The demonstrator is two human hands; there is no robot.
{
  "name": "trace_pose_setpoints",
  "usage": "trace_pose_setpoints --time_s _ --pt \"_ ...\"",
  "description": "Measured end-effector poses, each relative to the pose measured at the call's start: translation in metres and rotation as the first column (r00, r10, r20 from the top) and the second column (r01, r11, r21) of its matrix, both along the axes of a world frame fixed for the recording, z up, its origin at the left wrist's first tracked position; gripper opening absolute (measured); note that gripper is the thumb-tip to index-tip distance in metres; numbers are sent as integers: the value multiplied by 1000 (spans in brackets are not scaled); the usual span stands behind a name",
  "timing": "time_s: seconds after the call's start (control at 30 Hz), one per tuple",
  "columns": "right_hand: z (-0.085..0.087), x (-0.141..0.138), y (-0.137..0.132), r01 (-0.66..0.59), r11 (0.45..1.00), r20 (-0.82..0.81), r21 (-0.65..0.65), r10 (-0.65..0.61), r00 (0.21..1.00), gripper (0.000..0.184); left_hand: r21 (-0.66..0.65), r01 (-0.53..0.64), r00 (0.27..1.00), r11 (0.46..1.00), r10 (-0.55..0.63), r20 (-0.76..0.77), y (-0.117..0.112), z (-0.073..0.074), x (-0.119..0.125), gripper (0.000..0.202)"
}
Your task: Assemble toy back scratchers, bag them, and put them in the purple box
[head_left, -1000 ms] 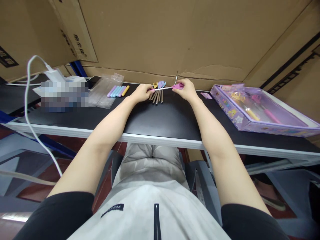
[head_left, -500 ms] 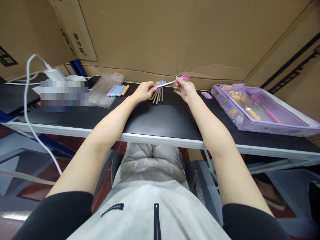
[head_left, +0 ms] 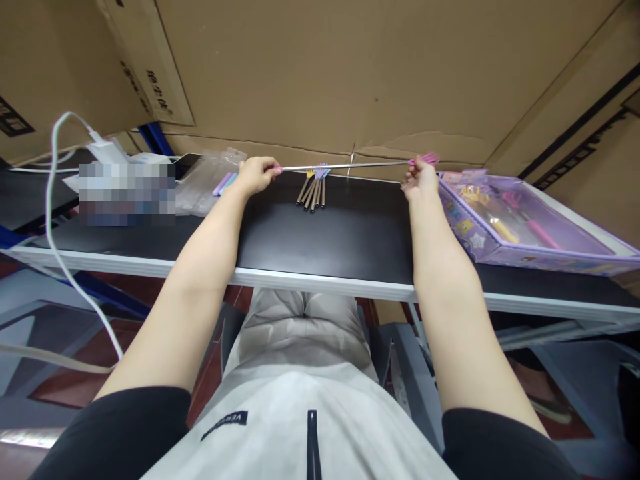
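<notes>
A telescopic back scratcher (head_left: 345,166) with a pink claw head stretches nearly level between my hands, its thin silver rod drawn out long. At its left end, my left hand (head_left: 257,176) pinches the pink handle end, most of which is covered by the fingers. My right hand (head_left: 421,179) is closed on the other end, just below the pink claw. Below the rod, several scratcher heads with brown-grey metal rods (head_left: 314,193) lie fanned on the black tabletop, their small claws yellow, purple and blue.
Coloured handle tubes (head_left: 223,184) lie partly behind my left forearm, beside clear plastic bags (head_left: 197,190). On the right stands a purple display box (head_left: 540,257) with yellow and pink scratchers inside. A white cable (head_left: 53,180) hangs at the left. Cardboard (head_left: 300,80) walls the back.
My hands have moved apart, the left one leftward and the right one rightward. Between them the back scratcher's rod has lengthened greatly. The fanned rods have stayed put.
</notes>
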State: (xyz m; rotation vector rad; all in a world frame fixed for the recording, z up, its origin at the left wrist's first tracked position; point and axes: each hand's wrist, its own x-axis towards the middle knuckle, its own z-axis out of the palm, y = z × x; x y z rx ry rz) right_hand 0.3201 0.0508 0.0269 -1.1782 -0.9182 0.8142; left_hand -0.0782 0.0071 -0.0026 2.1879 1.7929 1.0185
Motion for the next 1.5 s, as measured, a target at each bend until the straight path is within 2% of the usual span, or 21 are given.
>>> trace_pose_setpoints --time_s 0.1,0.27,0.37,0.5,0.6,0.67,0.77,0.83,0.93,1.07,1.17,1.27,1.37,1.43,1.5 --pt "-1 7 -2 2 1000 29 14 -2 1000 67 28 -9 1000 1000 9 -2 4 -3 -4 14" --pt "-1 2 -3 -28 1000 37 0 28 999 69 30 -12 1000 999 12 -5 5 -6 -1 14" --pt "1 4 -5 28 1000 -42 -11 -29 999 67 1 28 1000 1000 -28 -6 4 -5 0 16" --pt "8 3 -10 82 996 -140 -19 -84 987 62 24 37 999 999 -37 3 1 0 2 19" --pt "9 -20 -15 16 1000 -117 -17 -18 993 59 49 51 999 997 -51 -7 -5 4 16 21" --pt "5 -48 -19 -87 996 -64 -22 85 994 57 79 94 996 992 -92 -19 -10 6 31 21" --pt "-9 -95 -25 -273 962 12 7 273 962 53 133 136 990 982 -131 -43 -18 8 52 22" --pt "-18 -116 -30 -313 949 37 27 312 949 55 134 135 990 982 -129 -52 -21 8 58 23" --pt "-25 -125 -34 -324 945 -9 41 325 946 56 120 129 991 984 -125 -41 -22 7 59 24" --pt "-22 -117 -29 -312 948 -45 59 315 948 53 128 156 988 979 -152 -36 -16 5 59 24" --pt "-15 -107 -21 -252 964 -78 78 258 963 50 142 135 991 981 -131 -40 -11 5 55 23" --pt "-4 -84 -13 -130 990 -182 57 138 974 50 142 69 997 987 -64 -39 -8 7 40 20" --pt "3 -46 -6 53 999 -263 6 -49 963 53 112 -5 1000 994 8 -25 -7 9 20 17" --pt "5 -23 -2 99 994 -209 -40 -105 972 57 87 -36 999 996 38 -22 -6 9 11 15" --pt "4 -8 -1 77 997 -94 -32 -80 992 62 78 -41 999 996 43 -24 -5 9 6 13"
